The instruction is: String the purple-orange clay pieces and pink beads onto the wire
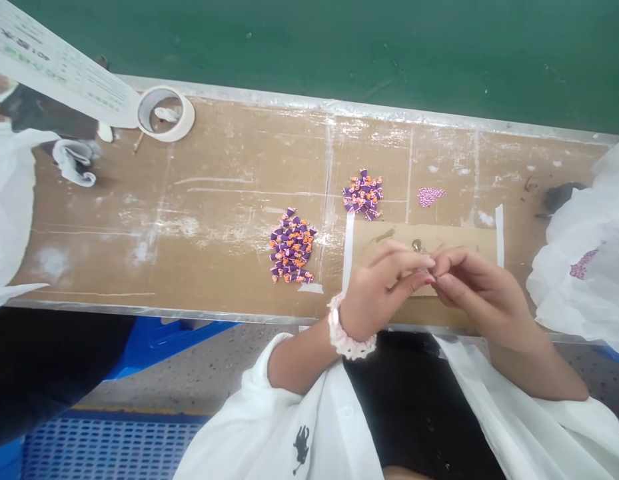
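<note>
My left hand (382, 290) and my right hand (469, 283) meet fingertip to fingertip over a cardboard sheet (464, 237) taped to the brown workbench (209, 220). Both hands pinch together around something too small to make out. A small metallic piece (417, 245) lies on the cardboard just behind my fingers. A pile of purple and orange charms (291, 247) lies left of my left hand. A smaller pile of the same charms (364, 194) sits behind the cardboard. A little heap of pink beads (430, 195) lies to its right.
A roll of masking tape (165, 113) and a crumpled white scrap (75, 162) sit at the far left. White plastic bags lie at the right edge (584, 267) and left edge (9, 200). A printed sheet (54, 63) overhangs top left. Blue crates (154, 337) stand below the bench.
</note>
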A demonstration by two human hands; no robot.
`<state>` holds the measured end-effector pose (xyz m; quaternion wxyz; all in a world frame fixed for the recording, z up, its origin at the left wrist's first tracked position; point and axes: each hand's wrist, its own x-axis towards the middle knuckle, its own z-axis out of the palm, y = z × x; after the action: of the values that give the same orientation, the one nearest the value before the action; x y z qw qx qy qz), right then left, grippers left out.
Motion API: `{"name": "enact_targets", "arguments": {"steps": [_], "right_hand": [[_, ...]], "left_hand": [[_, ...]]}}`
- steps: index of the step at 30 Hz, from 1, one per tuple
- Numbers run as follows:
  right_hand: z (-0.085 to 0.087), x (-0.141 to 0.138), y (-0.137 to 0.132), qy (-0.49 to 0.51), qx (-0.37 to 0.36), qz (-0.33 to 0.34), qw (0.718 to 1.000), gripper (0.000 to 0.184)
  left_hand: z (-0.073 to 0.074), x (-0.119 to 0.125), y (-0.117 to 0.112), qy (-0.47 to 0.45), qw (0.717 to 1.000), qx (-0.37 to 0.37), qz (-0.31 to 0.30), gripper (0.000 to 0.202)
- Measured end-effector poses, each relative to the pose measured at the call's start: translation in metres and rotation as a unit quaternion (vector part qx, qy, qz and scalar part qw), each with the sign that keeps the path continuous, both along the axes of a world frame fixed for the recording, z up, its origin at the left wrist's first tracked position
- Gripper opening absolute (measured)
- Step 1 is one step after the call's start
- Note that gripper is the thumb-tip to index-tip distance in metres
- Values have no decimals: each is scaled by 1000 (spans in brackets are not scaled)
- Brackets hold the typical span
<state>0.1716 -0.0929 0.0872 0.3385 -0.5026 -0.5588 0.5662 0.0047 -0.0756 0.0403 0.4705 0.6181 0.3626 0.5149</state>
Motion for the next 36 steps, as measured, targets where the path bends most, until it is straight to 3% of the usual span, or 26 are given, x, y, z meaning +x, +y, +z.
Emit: {"name": "enact_targets", "arguments": {"steps": [2, 4, 9, 12, 15, 18, 20, 23, 25, 27, 31, 36], "right_hand": [[5, 2, 3, -10, -43, 8, 999, 8], [10, 4, 8, -21, -80, 13, 997, 10], [15, 4, 14, -22, -121, 4, 992, 17], [12, 2, 11, 7, -149, -31, 988, 17], [7, -3, 4, 41, -155, -70, 985, 14], [2, -12, -2, 73, -120, -102, 985, 8], [-2, -18, -6, 77, -58, -128, 987, 2], [-8, -24, -8, 54, 80, -147, 985, 13], [-11, -26, -8, 31, 152, -142, 978, 23], [-13, -25, -7, 2, 199, -134, 971, 30], [-15, -22, -5, -61, 276, -116, 952, 37], [-15, -21, -2, -69, 298, -90, 948, 41]], "left_hand": [[0, -4, 2, 86, 983, 157, 33, 16], [0, -7, 4, 127, 960, 247, 40, 20], [0, -12, 8, 177, 922, 343, 30, 17], [-4, -9, 7, 155, 923, 348, 45, 14], [-7, -2, 3, 103, 954, 273, 64, 12], [-7, 6, -1, 23, 991, 125, 48, 8], [-6, 10, -3, -63, 998, 1, 7, 8], [-6, 14, -6, -202, 961, -177, -72, 14], [-7, 15, -6, -263, 926, -248, -110, 17], [-9, 14, -7, -285, 907, -285, -126, 20], [-10, 12, -6, -284, 897, -313, -127, 23], [-8, 11, -6, -311, 891, -298, -145, 18]]}}
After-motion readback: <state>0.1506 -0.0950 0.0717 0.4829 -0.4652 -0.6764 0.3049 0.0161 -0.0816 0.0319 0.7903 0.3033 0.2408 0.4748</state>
